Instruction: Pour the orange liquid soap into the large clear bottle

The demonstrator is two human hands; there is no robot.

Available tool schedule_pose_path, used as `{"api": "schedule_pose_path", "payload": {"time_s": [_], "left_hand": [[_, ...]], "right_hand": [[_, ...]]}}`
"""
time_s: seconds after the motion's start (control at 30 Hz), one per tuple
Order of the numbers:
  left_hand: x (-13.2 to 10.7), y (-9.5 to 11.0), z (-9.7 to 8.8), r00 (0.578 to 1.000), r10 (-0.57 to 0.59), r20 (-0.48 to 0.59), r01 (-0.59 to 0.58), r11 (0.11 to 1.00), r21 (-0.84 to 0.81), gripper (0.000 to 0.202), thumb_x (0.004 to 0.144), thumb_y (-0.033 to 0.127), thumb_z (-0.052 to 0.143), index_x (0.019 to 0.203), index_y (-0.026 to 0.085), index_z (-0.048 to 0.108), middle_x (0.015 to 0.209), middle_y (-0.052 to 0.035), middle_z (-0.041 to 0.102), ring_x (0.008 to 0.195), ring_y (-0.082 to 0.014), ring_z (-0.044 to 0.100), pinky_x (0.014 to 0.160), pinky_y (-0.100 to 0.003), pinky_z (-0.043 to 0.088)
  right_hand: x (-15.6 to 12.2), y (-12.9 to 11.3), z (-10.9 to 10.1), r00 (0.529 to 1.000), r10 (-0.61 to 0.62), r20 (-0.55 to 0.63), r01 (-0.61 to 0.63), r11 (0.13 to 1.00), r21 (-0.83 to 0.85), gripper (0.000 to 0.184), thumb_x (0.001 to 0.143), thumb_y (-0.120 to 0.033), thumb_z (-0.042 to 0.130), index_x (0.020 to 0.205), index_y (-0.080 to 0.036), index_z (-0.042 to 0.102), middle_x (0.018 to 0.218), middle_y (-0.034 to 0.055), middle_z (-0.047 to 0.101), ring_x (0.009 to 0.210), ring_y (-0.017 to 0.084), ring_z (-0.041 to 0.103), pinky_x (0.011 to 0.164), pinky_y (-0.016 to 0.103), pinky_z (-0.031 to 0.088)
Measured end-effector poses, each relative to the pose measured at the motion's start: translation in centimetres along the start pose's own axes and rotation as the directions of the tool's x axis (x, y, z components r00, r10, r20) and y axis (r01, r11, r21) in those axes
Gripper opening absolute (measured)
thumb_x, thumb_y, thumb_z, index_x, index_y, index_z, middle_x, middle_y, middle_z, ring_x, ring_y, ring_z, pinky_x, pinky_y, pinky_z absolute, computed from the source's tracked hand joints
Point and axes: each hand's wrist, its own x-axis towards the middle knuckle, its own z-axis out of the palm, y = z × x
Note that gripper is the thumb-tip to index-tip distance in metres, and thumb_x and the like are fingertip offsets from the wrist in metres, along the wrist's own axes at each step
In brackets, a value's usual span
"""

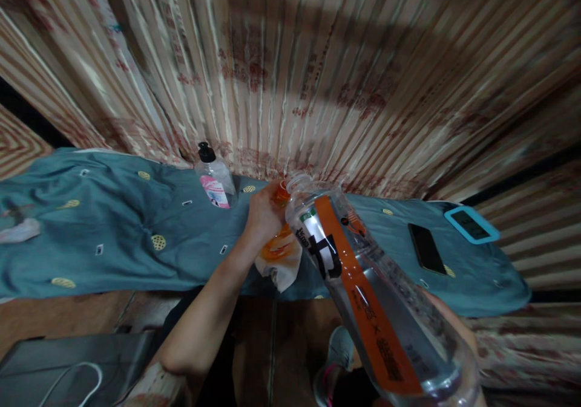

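A large clear plastic bottle [372,292] with an orange label strip lies tilted across the right of the view, its open mouth pointing up and left. My right hand [451,316] is wrapped around its far side, mostly hidden behind it. Right by the bottle's mouth, my left hand [264,214] is closed around a small orange see-through container [280,196]; its shape is largely covered by my fingers and the bottle. Below that hand, a crumpled white tissue-like piece with orange patches [278,262] rests at the cloth's front edge.
A pump-less clear bottle with black cap and pink label [216,180] stands on the teal cloth [122,213]. At right lie a black phone [426,248] and a blue-framed digital timer [472,224]. Behind hangs a striped curtain [290,80]; a grey case [68,371] sits lower left.
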Motion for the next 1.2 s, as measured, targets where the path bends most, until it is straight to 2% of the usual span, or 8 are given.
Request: {"api": "schedule_pose_path", "payload": {"time_s": [0.1, 0.17, 0.27, 0.37, 0.57, 0.73, 0.93, 1.2], "left_hand": [[0.0, -0.3, 0.2, 1.0, -0.011, 0.002, 0.011, 0.999, -0.042, 0.024, 0.081, 0.037, 0.079, 0.093, 0.017, 0.076, 0.085, -0.005, 0.08, 0.075, -0.021, 0.072, 0.069, -0.029, 0.053], [0.0, -0.5, 0.3, 1.0, -0.031, -0.005, 0.03, 0.997, -0.067, 0.022, 0.081, 0.038, 0.077, 0.088, 0.017, 0.074, 0.079, -0.0036, 0.078, 0.071, -0.0199, 0.07, 0.068, -0.029, 0.052], [0.0, -0.6, 0.3, 0.999, -0.047, -0.001, 0.046, 0.994, -0.095, 0.022, 0.08, 0.039, 0.077, 0.08, 0.018, 0.069, 0.072, -0.0011, 0.072, 0.068, -0.0179, 0.065, 0.066, -0.028, 0.049], [0.1, -0.5, 0.2, 1.0, -0.025, 0.009, 0.026, 0.991, -0.128, 0.023, 0.079, 0.04, 0.076, 0.076, 0.02, 0.067, 0.071, -0.0002, 0.07, 0.068, -0.0173, 0.064, 0.066, -0.027, 0.048], [0.2, -1.0, 0.3, 0.999, -0.012, -0.035, 0.009, 0.995, -0.095, 0.014, 0.08, 0.033, 0.074, 0.076, 0.021, 0.067, 0.074, 0.0002, 0.071, 0.07, -0.0174, 0.065, 0.069, -0.028, 0.049], [0.3, -1.2, 0.2, 1.0, 0.01, -0.021, -0.011, 0.999, -0.051, 0.007, 0.074, 0.021, 0.075, 0.076, 0.019, 0.068, 0.073, 0.0005, 0.072, 0.069, -0.0172, 0.064, 0.068, -0.028, 0.048], [0.5, -0.5, -0.1, 1.0, 0.007, -0.007, -0.007, 1.0, 0.008, 0.008, 0.074, 0.022, 0.076, 0.074, 0.019, 0.069, 0.07, 0.0012, 0.071, 0.066, -0.0162, 0.063, 0.064, -0.028, 0.046], [0.5, -0.7, 0.2, 0.999, -0.01, -0.036, 0.009, 1.0, -0.008, 0.01, 0.073, 0.024, 0.076, 0.071, 0.02, 0.066, 0.066, 0.0017, 0.066, 0.063, -0.0169, 0.059, 0.061, -0.028, 0.042]], "right_hand": [[0.1, 1.5, -0.9, 0.999, -0.033, 0.037, 0.032, 0.999, 0.013, 0.084, 0.069, -0.069, 0.085, 0.142, -0.034, 0.061, 0.136, -0.0002, 0.06, 0.116, 0.027, 0.059, 0.088, 0.033, 0.052], [0.3, 2.5, -1.3, 0.991, -0.1, 0.092, 0.095, 0.994, 0.055, 0.095, 0.065, -0.063, 0.09, 0.148, -0.032, 0.057, 0.139, 0.0013, 0.06, 0.112, 0.026, 0.062, 0.083, 0.031, 0.054], [0.6, 3.4, -1.6, 0.946, -0.266, 0.187, 0.249, 0.962, 0.112, 0.097, 0.071, -0.048, 0.089, 0.156, -0.027, 0.049, 0.144, 0.0044, 0.057, 0.112, 0.025, 0.065, 0.08, 0.028, 0.059], [1.1, 3.6, -1.6, 0.936, -0.307, 0.174, 0.295, 0.951, 0.092, 0.1, 0.07, -0.051, 0.091, 0.157, -0.024, 0.049, 0.153, 0.0053, 0.048, 0.118, 0.024, 0.061, 0.081, 0.025, 0.059], [1.8, 3.7, -1.7, 0.898, -0.4, 0.183, 0.395, 0.917, 0.065, 0.103, 0.07, -0.056, 0.091, 0.157, -0.022, 0.047, 0.145, 0.0084, 0.054, 0.114, 0.025, 0.064, 0.08, 0.025, 0.059], [2.2, 3.5, -1.3, 0.886, -0.417, 0.202, 0.394, 0.907, 0.146, 0.099, 0.075, -0.049, 0.088, 0.159, -0.021, 0.044, 0.135, 0.0079, 0.062, 0.111, 0.023, 0.067, 0.079, 0.025, 0.06], [2.6, 2.3, -0.9, 0.85, -0.479, 0.22, 0.466, 0.878, 0.11, 0.114, 0.066, -0.055, 0.094, 0.16, -0.019, 0.04, 0.126, 0.0109, 0.064, 0.1, 0.026, 0.07, 0.074, 0.029, 0.061], [2.5, 1.9, -0.7, 0.853, -0.477, 0.212, 0.468, 0.879, 0.093, 0.099, 0.079, -0.055, 0.085, 0.16, -0.02, 0.04, 0.126, 0.0108, 0.062, 0.099, 0.024, 0.069, 0.073, 0.028, 0.06]]}}
